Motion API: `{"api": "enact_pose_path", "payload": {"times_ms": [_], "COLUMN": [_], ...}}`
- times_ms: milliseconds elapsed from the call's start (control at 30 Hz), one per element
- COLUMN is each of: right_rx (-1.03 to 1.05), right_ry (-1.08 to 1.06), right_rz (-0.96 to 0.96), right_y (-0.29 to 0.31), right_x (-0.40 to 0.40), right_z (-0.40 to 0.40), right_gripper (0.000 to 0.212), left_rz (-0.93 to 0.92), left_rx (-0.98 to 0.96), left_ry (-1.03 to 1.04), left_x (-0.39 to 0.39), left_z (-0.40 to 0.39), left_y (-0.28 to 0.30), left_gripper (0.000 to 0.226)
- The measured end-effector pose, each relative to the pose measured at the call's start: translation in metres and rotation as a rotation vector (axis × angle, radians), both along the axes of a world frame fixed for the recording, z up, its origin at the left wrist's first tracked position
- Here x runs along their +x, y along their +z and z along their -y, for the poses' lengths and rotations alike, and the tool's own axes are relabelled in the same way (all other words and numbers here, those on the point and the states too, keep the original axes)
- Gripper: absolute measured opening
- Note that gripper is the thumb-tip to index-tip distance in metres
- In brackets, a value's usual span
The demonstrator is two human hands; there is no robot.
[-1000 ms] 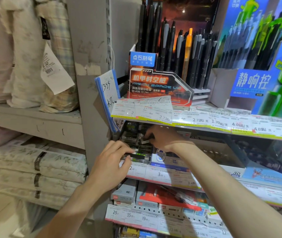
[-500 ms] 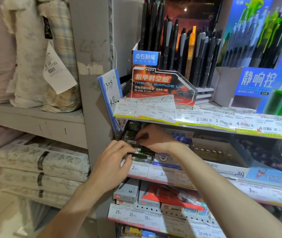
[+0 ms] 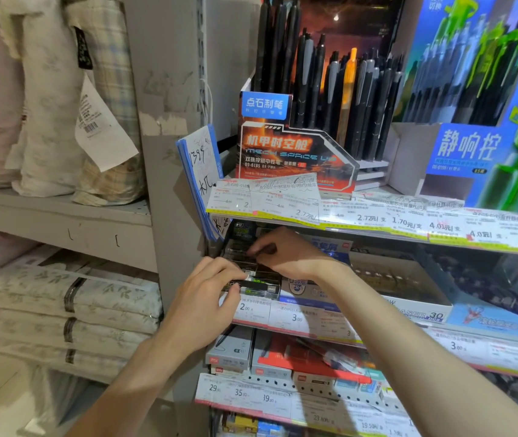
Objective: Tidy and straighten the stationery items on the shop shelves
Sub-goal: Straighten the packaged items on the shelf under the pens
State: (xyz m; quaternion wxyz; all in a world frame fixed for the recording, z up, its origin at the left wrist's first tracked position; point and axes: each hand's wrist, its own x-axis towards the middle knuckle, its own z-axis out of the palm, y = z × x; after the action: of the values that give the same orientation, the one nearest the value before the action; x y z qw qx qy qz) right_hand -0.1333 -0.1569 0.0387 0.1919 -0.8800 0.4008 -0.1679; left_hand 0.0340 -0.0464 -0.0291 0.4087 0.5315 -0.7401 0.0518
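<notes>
Small dark packs with green print lie in rows at the left end of the middle shelf. My left hand pinches the front pack between thumb and curled fingers at the shelf's lip. Further back under the upper shelf, my right hand has its fingers curled onto a dark pack in a rear row. Its fingertips are partly hidden in shadow.
A pen display stands on the upper shelf, with a blue-and-green pen display to its right. A white eraser box sits right of my hands. Boxed goods fill the lower shelf. Folded bedding is stacked left of the grey upright.
My right hand has shifted slightly left and back over the rear packs. My left hand has kept its pinch on the front pack. The view has drifted slightly.
</notes>
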Motion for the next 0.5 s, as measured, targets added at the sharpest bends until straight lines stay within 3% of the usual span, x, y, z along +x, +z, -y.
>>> {"api": "enact_pose_path", "payload": {"times_ms": [500], "right_rx": [0.022], "right_ry": [-0.023], "right_rz": [0.017], "right_y": [-0.002], "right_x": [0.0], "right_z": [-0.008], "right_gripper": [0.018], "left_rz": [0.002], "left_rx": [0.001], "left_ry": [0.007], "left_x": [-0.001], "left_z": [-0.002], "left_y": [0.001], "left_gripper": [0.024]}}
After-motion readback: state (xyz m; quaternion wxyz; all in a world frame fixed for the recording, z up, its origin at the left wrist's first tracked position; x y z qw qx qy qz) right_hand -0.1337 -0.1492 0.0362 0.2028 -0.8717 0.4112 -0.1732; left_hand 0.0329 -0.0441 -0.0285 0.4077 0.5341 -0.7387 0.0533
